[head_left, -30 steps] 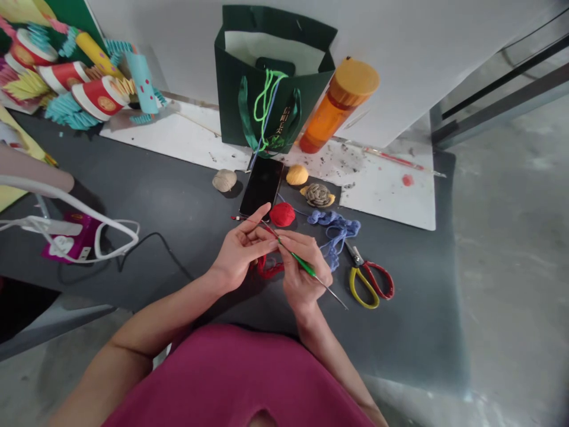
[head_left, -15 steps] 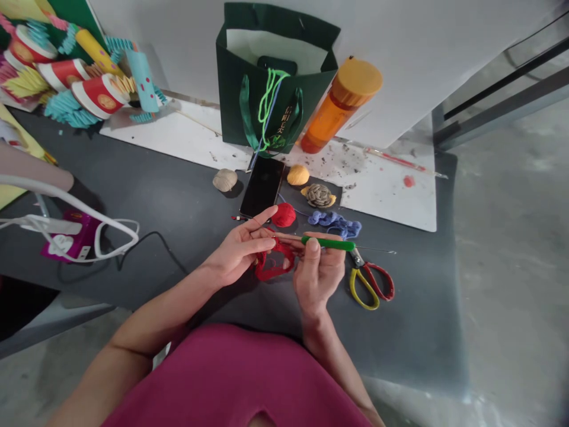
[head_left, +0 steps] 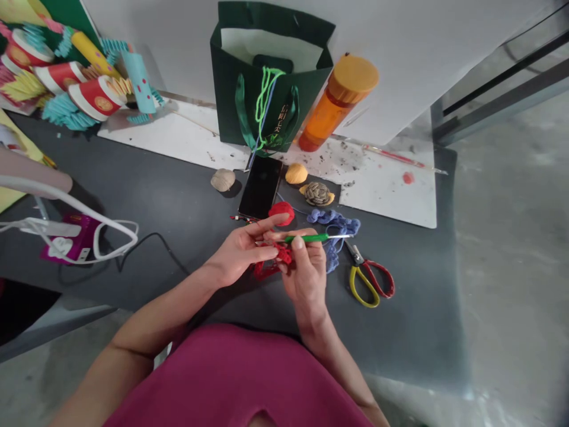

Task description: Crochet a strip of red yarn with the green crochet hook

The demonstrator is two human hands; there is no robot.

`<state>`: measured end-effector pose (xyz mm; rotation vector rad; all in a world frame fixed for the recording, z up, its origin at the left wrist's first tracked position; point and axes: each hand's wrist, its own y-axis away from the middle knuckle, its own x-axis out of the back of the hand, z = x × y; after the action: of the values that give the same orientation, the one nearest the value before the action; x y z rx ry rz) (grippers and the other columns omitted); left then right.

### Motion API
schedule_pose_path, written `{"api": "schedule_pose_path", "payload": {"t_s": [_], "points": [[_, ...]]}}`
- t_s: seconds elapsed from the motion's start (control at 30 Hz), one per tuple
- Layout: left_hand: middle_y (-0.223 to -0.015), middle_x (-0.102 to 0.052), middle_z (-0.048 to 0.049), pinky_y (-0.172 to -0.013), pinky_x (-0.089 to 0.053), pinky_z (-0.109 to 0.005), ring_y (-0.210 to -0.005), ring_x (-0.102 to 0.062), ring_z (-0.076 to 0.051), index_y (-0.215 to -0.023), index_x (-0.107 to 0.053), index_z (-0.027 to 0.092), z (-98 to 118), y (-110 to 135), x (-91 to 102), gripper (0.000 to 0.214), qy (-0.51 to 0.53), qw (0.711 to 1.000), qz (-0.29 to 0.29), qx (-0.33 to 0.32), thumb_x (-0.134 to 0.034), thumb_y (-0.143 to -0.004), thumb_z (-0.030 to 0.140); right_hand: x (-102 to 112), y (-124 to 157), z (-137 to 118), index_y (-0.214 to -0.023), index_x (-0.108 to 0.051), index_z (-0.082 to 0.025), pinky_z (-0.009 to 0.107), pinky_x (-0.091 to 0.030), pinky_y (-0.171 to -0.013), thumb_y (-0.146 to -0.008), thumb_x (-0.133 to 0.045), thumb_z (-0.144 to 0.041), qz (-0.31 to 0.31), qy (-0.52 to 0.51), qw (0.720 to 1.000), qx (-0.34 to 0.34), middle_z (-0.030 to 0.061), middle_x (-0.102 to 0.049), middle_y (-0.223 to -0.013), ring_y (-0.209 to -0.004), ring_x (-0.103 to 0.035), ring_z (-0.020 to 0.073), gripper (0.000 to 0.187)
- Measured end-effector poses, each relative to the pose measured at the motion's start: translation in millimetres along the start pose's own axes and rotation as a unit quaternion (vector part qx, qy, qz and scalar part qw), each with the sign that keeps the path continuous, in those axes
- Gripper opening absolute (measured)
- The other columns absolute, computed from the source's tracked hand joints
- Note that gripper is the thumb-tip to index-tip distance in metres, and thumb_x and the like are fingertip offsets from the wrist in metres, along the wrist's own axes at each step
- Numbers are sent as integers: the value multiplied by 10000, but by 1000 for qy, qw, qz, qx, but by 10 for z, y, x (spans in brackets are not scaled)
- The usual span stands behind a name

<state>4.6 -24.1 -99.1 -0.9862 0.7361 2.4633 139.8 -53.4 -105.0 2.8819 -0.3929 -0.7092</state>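
Note:
A green-handled crochet hook (head_left: 315, 238) lies between the thumb and fingers of my right hand (head_left: 306, 270), its metal end pointing right. My left hand (head_left: 237, 252) pinches a piece of red crochet work (head_left: 267, 270), with the index finger stretched out above it. The two hands nearly meet, and my fingers hide the hook's working tip. Just beyond my left index finger is a ball of red yarn (head_left: 281, 211). Blue crocheted yarn (head_left: 338, 225) lies behind my right hand.
Scissors (head_left: 371, 276) with yellow and red handles lie to the right. Farther back are a phone (head_left: 261, 187), a beige yarn ball (head_left: 223, 179), a yellow one (head_left: 296, 174), a green paper bag (head_left: 267, 107) and an orange bottle (head_left: 340, 101). A purple box with cables (head_left: 66, 234) sits left.
My right hand has moved left, toward my left hand, carrying the hook along. The red crochet work is now bunched between the hands, its open loop less visible.

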Motion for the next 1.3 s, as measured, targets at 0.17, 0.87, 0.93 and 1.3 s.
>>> {"api": "schedule_pose_path", "payload": {"t_s": [0.17, 0.87, 0.93, 1.3], "points": [[-938, -772, 11, -847, -558, -281, -806, -693, -121, -1282, -773, 332, 17, 4, -14, 595, -28, 998, 9, -63, -923, -727, 177, -53, -9, -30, -820, -708, -255, 170, -413, -371, -783, -880, -512, 26, 9, 999, 38, -48, -766, -690, -398, -511, 62, 312], [-851, -746, 52, -784, -567, -217, -790, -679, -100, -1553, -531, 329, 687, -62, -602, 893, -58, 973, 52, -217, -905, -752, 200, -414, -320, -700, -1026, -756, -269, 270, -650, -560, -963, -703, -174, -78, 157, 915, 363, 36, -857, -980, -639, -768, 148, 126], [-811, -736, 61, -792, -557, -198, -770, -665, -80, -1521, -572, 303, 652, -49, -615, 869, -28, 974, 64, -214, -922, -734, 183, -404, -324, -655, -1073, -758, -281, 345, -692, -690, -936, -711, -108, -80, 202, 867, 449, 46, -856, -1042, -831, -822, 202, 226], [-733, -698, 77, -841, -542, -214, -733, -650, -59, -1397, -691, 247, 642, -11, -503, 782, 17, 991, 72, -112, -948, -669, 118, -333, -278, -512, -958, -737, -258, 217, -499, -383, -953, -744, -275, -36, 121, 948, 292, 22, -845, -868, -541, -731, 139, 19]]}}
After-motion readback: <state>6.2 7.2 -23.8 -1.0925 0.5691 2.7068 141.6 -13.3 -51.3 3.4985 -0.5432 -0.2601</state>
